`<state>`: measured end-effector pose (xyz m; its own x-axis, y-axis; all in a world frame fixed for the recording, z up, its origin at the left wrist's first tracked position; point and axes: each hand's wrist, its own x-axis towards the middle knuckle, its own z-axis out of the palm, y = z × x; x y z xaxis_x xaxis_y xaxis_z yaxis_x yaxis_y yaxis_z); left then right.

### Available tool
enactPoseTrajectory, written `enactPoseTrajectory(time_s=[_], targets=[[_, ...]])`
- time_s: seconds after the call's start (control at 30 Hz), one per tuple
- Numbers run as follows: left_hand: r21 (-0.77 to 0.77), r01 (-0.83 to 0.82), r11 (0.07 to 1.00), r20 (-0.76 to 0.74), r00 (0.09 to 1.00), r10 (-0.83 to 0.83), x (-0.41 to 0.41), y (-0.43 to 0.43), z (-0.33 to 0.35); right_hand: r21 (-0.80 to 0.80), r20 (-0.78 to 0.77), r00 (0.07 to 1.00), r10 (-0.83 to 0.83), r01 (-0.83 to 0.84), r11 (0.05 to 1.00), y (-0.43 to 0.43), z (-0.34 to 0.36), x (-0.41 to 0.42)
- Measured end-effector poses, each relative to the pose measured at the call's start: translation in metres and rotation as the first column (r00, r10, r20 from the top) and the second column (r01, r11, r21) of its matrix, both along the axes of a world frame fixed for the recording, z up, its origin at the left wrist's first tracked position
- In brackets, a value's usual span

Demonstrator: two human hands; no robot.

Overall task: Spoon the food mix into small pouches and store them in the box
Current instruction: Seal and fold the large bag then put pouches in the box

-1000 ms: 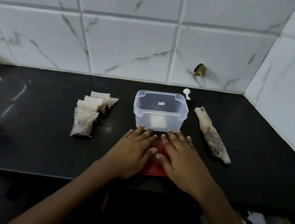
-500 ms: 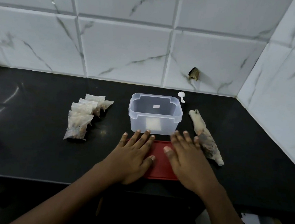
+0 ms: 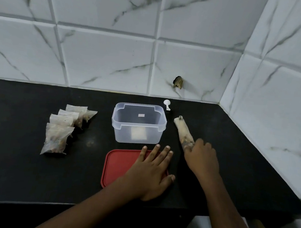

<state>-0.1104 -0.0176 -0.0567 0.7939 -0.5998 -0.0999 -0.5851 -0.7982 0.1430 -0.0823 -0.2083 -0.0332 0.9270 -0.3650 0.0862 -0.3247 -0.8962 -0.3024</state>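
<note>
I judged this to be the start of a filling round: my right hand (image 3: 201,158) lay on the near end of the long rolled bag of food mix (image 3: 183,132), fingers curled over it in what looked like a grip, though the fingertips were hidden under the hand. The bag lay slantwise on the black desk (image 3: 23,166), just right of the clear box (image 3: 138,123). My left hand (image 3: 152,170) rested flat, fingers straight and spread, on the red lid (image 3: 117,165), which lay on the desk in front of the box. The next move, as I saw it, called for lifting the bag, opening its twisted far end, and fetching the white spoon (image 3: 167,104) from behind the box's right rear corner. The box stood open and looked nearly empty; a pale patch showed through its front wall, and I could not tell whether that was a label or a pouch. Several small pouches (image 3: 61,129), each holding brownish mix, lay overlapping in a row well left of the box, none stored yet.
</note>
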Motion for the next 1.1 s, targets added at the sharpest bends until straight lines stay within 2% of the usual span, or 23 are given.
enactPoseTrajectory(time_s=[0.13, 0.2, 0.27, 0.4, 0.47, 0.53, 0.67, 0.83, 0.93, 1.1], targets=[[-0.053, -0.004, 0.999, -0.021, 1.000, 0.003, 0.001, 0.001, 0.006, 0.109, 0.033, 0.999, -0.005, 0.001, 0.994, -0.004, 0.010, 0.004], [-0.101, 0.000, 0.995, 0.005, 1.000, 0.000, 0.002, 0.006, 0.014, 0.190, 0.086, 0.996, -0.024, 0.007, 0.982, -0.009, 0.020, 0.007], [-0.175, 0.016, 0.984, 0.061, 0.998, -0.005, 0.005, 0.014, 0.029, 0.200, 0.177, 0.984, 0.019, -0.055, 0.978, -0.015, 0.035, 0.011], [-0.317, 0.032, 0.948, 0.253, 0.966, 0.052, 0.035, 0.050, 0.071, 0.147, 0.316, 0.895, 0.315, -0.374, 0.916, -0.007, 0.079, 0.021], [-0.370, 0.038, 0.928, 0.444, 0.885, 0.140, 0.058, 0.072, 0.089, 0.085, 0.278, 0.837, 0.472, -0.511, 0.856, 0.005, 0.098, 0.033], [-0.405, 0.006, 0.914, 0.536, 0.812, 0.232, 0.080, 0.092, 0.102, -0.006, 0.212, 0.780, 0.589, -0.602, 0.799, 0.021, 0.114, 0.048], [-0.398, -0.174, 0.901, 0.377, 0.864, 0.333, 0.116, 0.123, 0.119, -0.065, 0.141, 0.707, 0.693, -0.692, 0.719, 0.049, 0.128, 0.070], [-0.392, -0.257, 0.883, 0.221, 0.906, 0.362, 0.125, 0.136, 0.132, 0.040, 0.153, 0.723, 0.674, -0.686, 0.727, 0.059, 0.125, 0.088], [-0.376, -0.293, 0.879, 0.210, 0.897, 0.389, 0.127, 0.133, 0.134, 0.083, 0.151, 0.710, 0.688, -0.703, 0.707, 0.063, 0.125, 0.092], [-0.498, -0.437, 0.749, 0.078, 0.837, 0.541, 0.135, 0.111, 0.132, 0.051, 0.157, 0.717, 0.679, -0.692, 0.720, 0.069, 0.127, 0.105]])
